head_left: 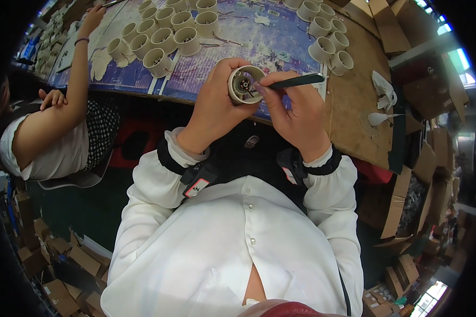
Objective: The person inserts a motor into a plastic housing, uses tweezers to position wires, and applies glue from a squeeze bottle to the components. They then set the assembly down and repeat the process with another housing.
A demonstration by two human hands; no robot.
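A worktop (354, 124) spreads beyond the left hand (216, 100), whose fingers grasp a cream cylindrical cup (231, 86), mouth up, just left of the right hand (299, 113); its fingers pinch a slim dark-green tool (297, 81), long axis sideways, pointing toward the cup's round insert (244, 84).

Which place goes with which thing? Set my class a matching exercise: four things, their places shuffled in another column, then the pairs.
Things
1. pale cup nearest the wearer
2. dark green tool
3. crumpled white sheet
4. checked garment

Places
A. on the brown surface at right
B. on the co-worker at left
C. in the wearer's right hand
D. in the wearer's left hand

Pairs: 1-D; 2-C; 3-A; 4-B
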